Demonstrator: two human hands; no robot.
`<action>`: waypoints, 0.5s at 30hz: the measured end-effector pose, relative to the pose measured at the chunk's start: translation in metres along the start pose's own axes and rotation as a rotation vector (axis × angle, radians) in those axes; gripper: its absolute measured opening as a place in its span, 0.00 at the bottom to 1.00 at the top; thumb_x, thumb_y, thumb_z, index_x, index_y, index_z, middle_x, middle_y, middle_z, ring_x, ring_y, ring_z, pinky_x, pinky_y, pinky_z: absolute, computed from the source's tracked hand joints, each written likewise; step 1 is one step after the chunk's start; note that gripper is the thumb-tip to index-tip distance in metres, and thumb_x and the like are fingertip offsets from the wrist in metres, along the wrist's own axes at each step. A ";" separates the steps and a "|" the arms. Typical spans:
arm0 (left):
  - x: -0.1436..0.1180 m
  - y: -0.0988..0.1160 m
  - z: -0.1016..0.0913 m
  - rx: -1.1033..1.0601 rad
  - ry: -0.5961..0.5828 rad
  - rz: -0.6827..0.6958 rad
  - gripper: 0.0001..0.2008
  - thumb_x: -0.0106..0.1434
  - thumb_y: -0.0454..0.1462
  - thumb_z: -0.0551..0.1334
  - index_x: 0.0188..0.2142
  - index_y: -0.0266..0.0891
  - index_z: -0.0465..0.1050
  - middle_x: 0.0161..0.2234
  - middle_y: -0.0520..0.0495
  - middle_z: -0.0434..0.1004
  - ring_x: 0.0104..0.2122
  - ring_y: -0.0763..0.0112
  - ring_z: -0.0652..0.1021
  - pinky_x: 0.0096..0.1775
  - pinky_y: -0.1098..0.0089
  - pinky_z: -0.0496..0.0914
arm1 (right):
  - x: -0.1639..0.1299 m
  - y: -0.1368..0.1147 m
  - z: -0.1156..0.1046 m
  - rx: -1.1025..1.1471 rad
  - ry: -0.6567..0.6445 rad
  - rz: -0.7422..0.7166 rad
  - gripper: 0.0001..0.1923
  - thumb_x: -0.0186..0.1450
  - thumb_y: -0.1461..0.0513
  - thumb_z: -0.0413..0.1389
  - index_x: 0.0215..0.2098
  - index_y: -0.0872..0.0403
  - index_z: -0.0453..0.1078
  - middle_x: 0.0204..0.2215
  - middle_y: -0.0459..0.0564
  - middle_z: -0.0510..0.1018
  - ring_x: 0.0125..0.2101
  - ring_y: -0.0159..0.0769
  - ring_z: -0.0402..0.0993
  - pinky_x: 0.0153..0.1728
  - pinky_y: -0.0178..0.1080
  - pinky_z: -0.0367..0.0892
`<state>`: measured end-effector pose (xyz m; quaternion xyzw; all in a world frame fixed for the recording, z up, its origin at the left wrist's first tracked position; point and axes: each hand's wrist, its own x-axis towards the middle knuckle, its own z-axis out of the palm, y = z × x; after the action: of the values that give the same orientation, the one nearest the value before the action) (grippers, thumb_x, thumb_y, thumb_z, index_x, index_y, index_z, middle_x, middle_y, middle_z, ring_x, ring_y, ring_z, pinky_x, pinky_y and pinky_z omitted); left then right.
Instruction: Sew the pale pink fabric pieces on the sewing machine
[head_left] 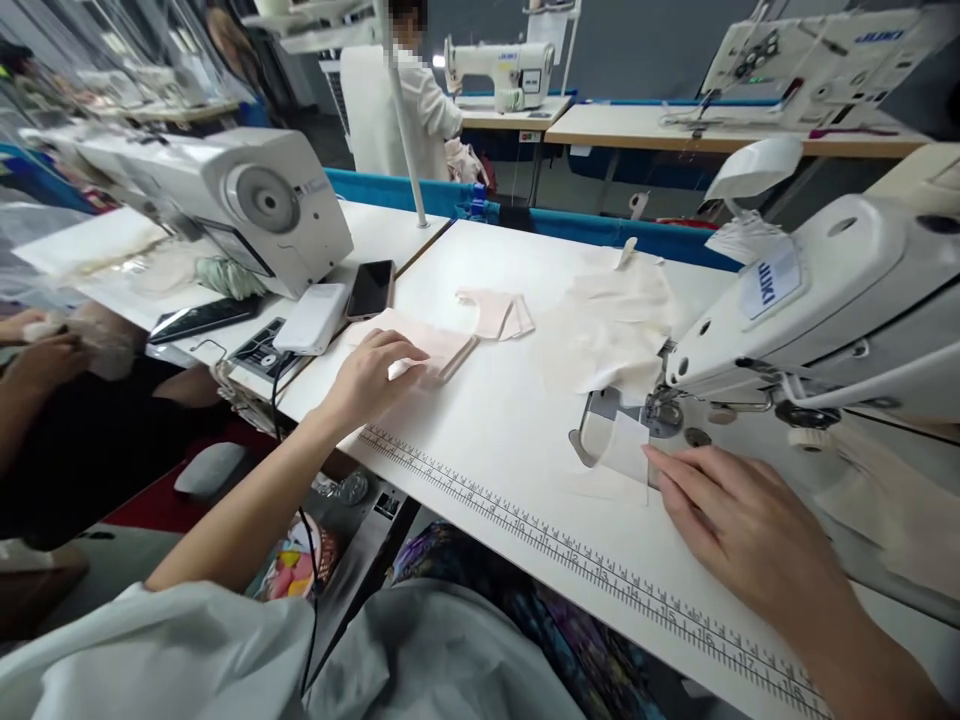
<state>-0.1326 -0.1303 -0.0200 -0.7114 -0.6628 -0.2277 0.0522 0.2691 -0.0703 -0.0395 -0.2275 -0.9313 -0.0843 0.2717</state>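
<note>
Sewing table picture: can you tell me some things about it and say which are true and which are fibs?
1. The left hand rests on a stack of pale fabric pieces. True.
2. The right hand holds scissors. False: it lies flat by a small cloth piece near the needle.
3. A ruler strip runs along the table edge. True.
4. The dark phone lies under the right hand. False: it lies beyond the left hand.

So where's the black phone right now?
In the head view, the black phone lies left of centre on the white table, beside a white power bank, just beyond the left hand.
</note>
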 end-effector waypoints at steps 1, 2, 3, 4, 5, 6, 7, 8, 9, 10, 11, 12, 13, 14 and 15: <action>0.003 0.000 0.001 0.011 -0.016 0.006 0.13 0.67 0.42 0.57 0.41 0.38 0.77 0.37 0.43 0.77 0.40 0.63 0.75 0.41 0.63 0.71 | 0.000 0.000 0.000 0.002 0.003 -0.001 0.14 0.70 0.63 0.49 0.51 0.56 0.69 0.34 0.53 0.75 0.34 0.40 0.72 0.36 0.44 0.64; 0.006 0.000 0.002 0.018 -0.033 0.013 0.13 0.67 0.42 0.57 0.41 0.38 0.77 0.37 0.43 0.77 0.39 0.62 0.74 0.40 0.63 0.71 | 0.001 -0.001 0.000 0.000 0.003 -0.001 0.13 0.70 0.64 0.49 0.51 0.56 0.69 0.35 0.53 0.76 0.35 0.41 0.72 0.37 0.44 0.64; 0.009 0.001 0.003 0.027 -0.051 0.019 0.13 0.67 0.42 0.57 0.40 0.38 0.77 0.36 0.43 0.77 0.39 0.62 0.74 0.39 0.64 0.70 | 0.001 -0.001 -0.001 -0.006 0.002 -0.001 0.13 0.70 0.64 0.49 0.50 0.56 0.69 0.35 0.53 0.76 0.35 0.41 0.73 0.37 0.45 0.64; 0.012 0.002 0.003 0.036 -0.071 0.023 0.12 0.67 0.41 0.57 0.38 0.37 0.77 0.36 0.43 0.77 0.39 0.62 0.74 0.38 0.64 0.70 | 0.001 -0.001 -0.001 -0.013 0.000 -0.003 0.13 0.70 0.64 0.49 0.50 0.56 0.69 0.35 0.53 0.76 0.35 0.41 0.73 0.37 0.45 0.65; 0.015 0.002 0.003 0.046 -0.092 0.025 0.12 0.66 0.41 0.57 0.36 0.37 0.77 0.35 0.43 0.77 0.38 0.61 0.74 0.37 0.65 0.69 | 0.001 -0.002 -0.002 -0.021 0.002 -0.008 0.13 0.70 0.65 0.49 0.50 0.57 0.69 0.35 0.53 0.76 0.35 0.41 0.73 0.37 0.44 0.65; 0.018 0.003 0.003 0.057 -0.111 0.024 0.12 0.66 0.40 0.56 0.34 0.37 0.77 0.34 0.43 0.77 0.38 0.61 0.75 0.36 0.66 0.69 | 0.001 -0.002 -0.002 -0.027 0.000 -0.012 0.12 0.70 0.65 0.49 0.49 0.57 0.69 0.35 0.53 0.76 0.35 0.40 0.73 0.37 0.44 0.65; 0.020 0.003 0.002 0.068 -0.129 0.022 0.13 0.66 0.40 0.55 0.33 0.37 0.76 0.33 0.43 0.77 0.37 0.61 0.75 0.35 0.66 0.68 | 0.001 -0.002 -0.002 -0.033 -0.002 -0.016 0.12 0.70 0.65 0.49 0.49 0.58 0.69 0.35 0.53 0.76 0.35 0.40 0.73 0.37 0.44 0.65; 0.022 0.003 0.001 0.078 -0.146 0.017 0.13 0.66 0.39 0.55 0.32 0.37 0.76 0.33 0.43 0.77 0.37 0.61 0.75 0.35 0.66 0.68 | 0.002 -0.002 -0.003 -0.038 -0.002 -0.023 0.12 0.69 0.66 0.50 0.49 0.58 0.69 0.34 0.53 0.76 0.35 0.40 0.73 0.38 0.43 0.65; 0.024 0.003 -0.001 0.088 -0.163 0.013 0.14 0.66 0.39 0.54 0.31 0.37 0.76 0.33 0.43 0.77 0.36 0.62 0.75 0.35 0.66 0.68 | 0.002 -0.002 -0.003 -0.043 -0.006 -0.028 0.12 0.69 0.66 0.50 0.49 0.59 0.69 0.34 0.53 0.76 0.35 0.39 0.73 0.38 0.43 0.65; 0.026 0.003 -0.002 0.096 -0.179 0.009 0.14 0.66 0.38 0.54 0.31 0.36 0.76 0.33 0.43 0.77 0.36 0.62 0.75 0.35 0.67 0.67 | 0.002 -0.001 -0.003 -0.046 -0.012 -0.031 0.12 0.69 0.67 0.50 0.49 0.59 0.69 0.34 0.53 0.76 0.35 0.39 0.73 0.38 0.43 0.66; 0.028 0.003 -0.004 0.101 -0.196 0.006 0.13 0.65 0.38 0.54 0.31 0.36 0.76 0.33 0.44 0.77 0.35 0.62 0.75 0.34 0.67 0.67 | 0.002 -0.001 -0.003 -0.049 -0.016 -0.033 0.12 0.69 0.67 0.50 0.49 0.60 0.69 0.34 0.53 0.76 0.35 0.39 0.73 0.38 0.43 0.66; 0.030 0.003 -0.006 0.102 -0.215 0.006 0.13 0.65 0.39 0.55 0.32 0.36 0.76 0.33 0.44 0.77 0.35 0.63 0.76 0.34 0.67 0.67 | 0.002 -0.001 -0.003 -0.052 -0.019 -0.034 0.12 0.69 0.67 0.50 0.49 0.60 0.69 0.35 0.54 0.76 0.35 0.40 0.73 0.39 0.43 0.66; 0.031 0.003 -0.008 0.100 -0.235 0.009 0.13 0.64 0.40 0.56 0.32 0.37 0.76 0.34 0.44 0.77 0.34 0.64 0.76 0.34 0.68 0.67 | 0.002 0.000 -0.004 -0.052 -0.019 -0.034 0.12 0.69 0.67 0.50 0.49 0.61 0.69 0.35 0.54 0.77 0.35 0.40 0.73 0.39 0.43 0.65; 0.033 0.003 -0.010 0.098 -0.255 0.013 0.13 0.64 0.41 0.57 0.33 0.37 0.76 0.34 0.45 0.77 0.34 0.64 0.76 0.34 0.69 0.67 | 0.002 0.000 -0.004 -0.051 -0.024 -0.030 0.12 0.69 0.67 0.50 0.49 0.61 0.69 0.35 0.54 0.77 0.36 0.40 0.73 0.39 0.43 0.65; 0.035 0.004 -0.011 0.096 -0.272 0.018 0.13 0.63 0.42 0.57 0.33 0.37 0.76 0.34 0.45 0.77 0.34 0.64 0.76 0.34 0.69 0.67 | 0.001 0.000 -0.004 -0.047 -0.028 -0.026 0.12 0.69 0.67 0.50 0.49 0.60 0.69 0.35 0.54 0.77 0.36 0.40 0.73 0.39 0.44 0.65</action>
<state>-0.1314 -0.1030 0.0042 -0.7383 -0.6675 -0.0968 -0.0024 0.2699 -0.0709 -0.0359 -0.2229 -0.9356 -0.1064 0.2522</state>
